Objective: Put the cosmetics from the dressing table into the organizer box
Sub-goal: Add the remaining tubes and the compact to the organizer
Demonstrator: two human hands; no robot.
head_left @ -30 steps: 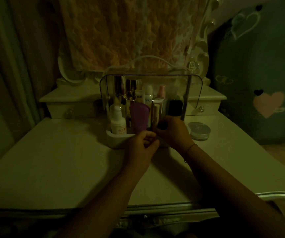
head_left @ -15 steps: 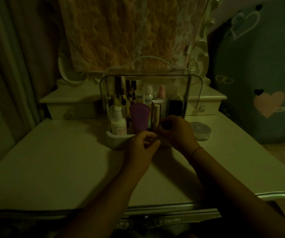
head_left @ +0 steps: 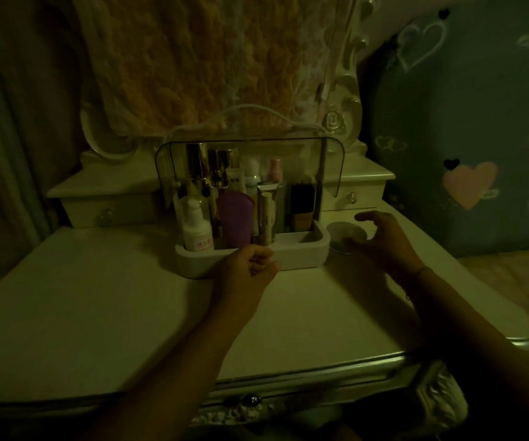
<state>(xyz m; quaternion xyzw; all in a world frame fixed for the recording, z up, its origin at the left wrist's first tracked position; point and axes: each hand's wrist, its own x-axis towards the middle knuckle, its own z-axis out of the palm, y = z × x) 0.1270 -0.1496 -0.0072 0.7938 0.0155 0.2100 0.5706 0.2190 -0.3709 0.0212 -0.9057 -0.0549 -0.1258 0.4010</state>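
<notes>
The white organizer box (head_left: 295,249) stands mid-table with its clear lid raised. Inside it are a white pump bottle (head_left: 197,229), a purple tube (head_left: 235,218), gold bottles (head_left: 198,167), a beige tube (head_left: 266,218) and a dark bottle (head_left: 302,206). My left hand (head_left: 247,268) rests loosely curled against the box's front wall, holding nothing. A round compact jar (head_left: 342,235) lies on the table just right of the box. My right hand (head_left: 381,240) hovers over the jar with fingers spread, partly hiding it.
The cream dressing table (head_left: 97,297) has small drawer units (head_left: 104,202) at the back left and back right. A cloth-draped mirror frame (head_left: 346,100) rises behind the box. A curtain hangs at the left, a heart-patterned cover at the right.
My right hand left the front of the box and swung right over the round jar, fingers opening. My left hand stayed at the box's front wall.
</notes>
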